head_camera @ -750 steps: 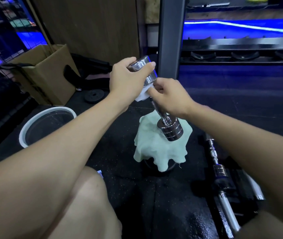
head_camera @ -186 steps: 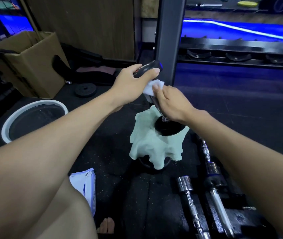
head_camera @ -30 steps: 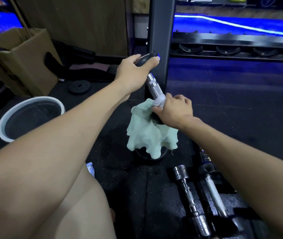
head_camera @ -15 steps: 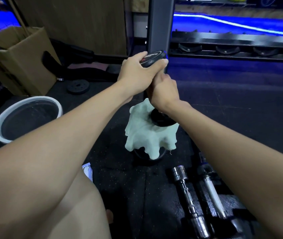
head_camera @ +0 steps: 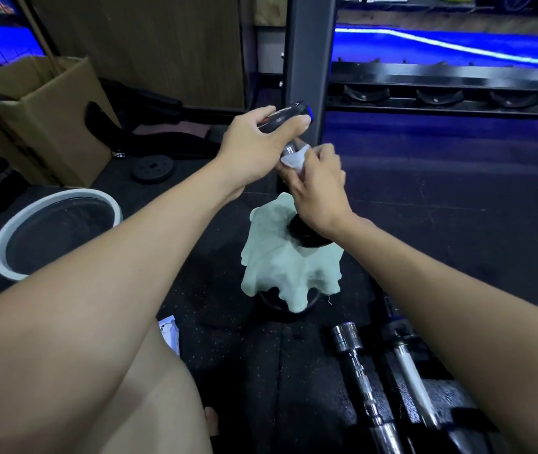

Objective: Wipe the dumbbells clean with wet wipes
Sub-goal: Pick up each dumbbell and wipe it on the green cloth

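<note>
A black-headed dumbbell [head_camera: 306, 235] stands tilted, its lower head resting on a pale green cloth [head_camera: 280, 263]. My left hand [head_camera: 257, 142] grips the dumbbell's upper head [head_camera: 288, 114]. My right hand [head_camera: 318, 188] holds a white wet wipe [head_camera: 293, 158] wrapped round the chrome handle just under the upper head. Most of the handle is hidden by my right hand. A chrome dumbbell [head_camera: 359, 371] lies on the floor at the lower right, with another bar [head_camera: 415, 378] beside it.
A white-rimmed round tub [head_camera: 12, 224] sits at the left, a cardboard box [head_camera: 45, 126] behind it. A small weight plate [head_camera: 152, 168] lies on the floor. A wipes packet [head_camera: 169, 332] peeks out by my knee. A grey upright post [head_camera: 310, 60] and rack stand behind.
My right hand with the wipe went from the handle's lower end up to just under the upper head and has eased slightly down, so the white wipe shows again. My left hand kept its grip.
</note>
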